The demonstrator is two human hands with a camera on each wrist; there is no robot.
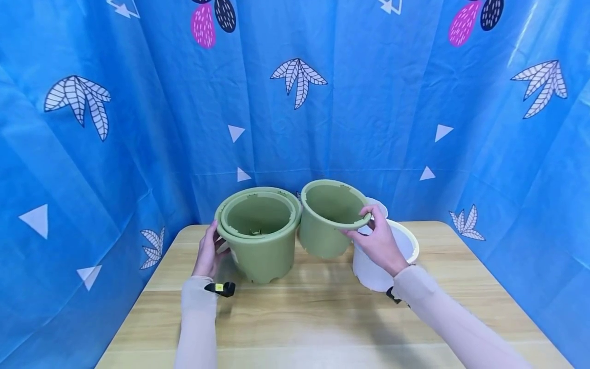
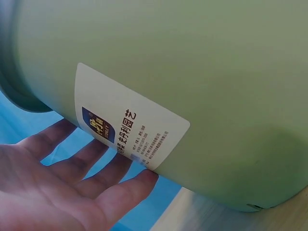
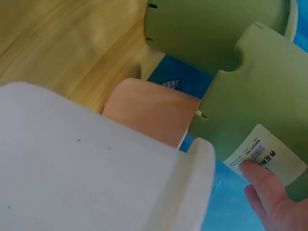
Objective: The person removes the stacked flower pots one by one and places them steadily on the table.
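Observation:
A large green flower pot [image 1: 269,259] stands on the left side of the table with a slightly smaller green pot [image 1: 258,211] nested in it. My left hand [image 1: 208,253] touches its left side; in the left wrist view the fingers lie extended against the wall by a white label [image 2: 130,115]. Another green pot [image 1: 324,238] is tilted and lifted beside them, my right hand [image 1: 380,243] pinching its right rim. In the right wrist view my thumb [image 3: 262,180] presses on this pot's label [image 3: 269,154].
A white pot [image 1: 371,269] stands at the right, partly behind my right hand. Behind it shows a small pale rim [image 1: 379,206]. The right wrist view has an orange-pink pot [image 3: 149,108]. Blue patterned curtains [image 1: 295,138] surround the wooden table [image 1: 299,328].

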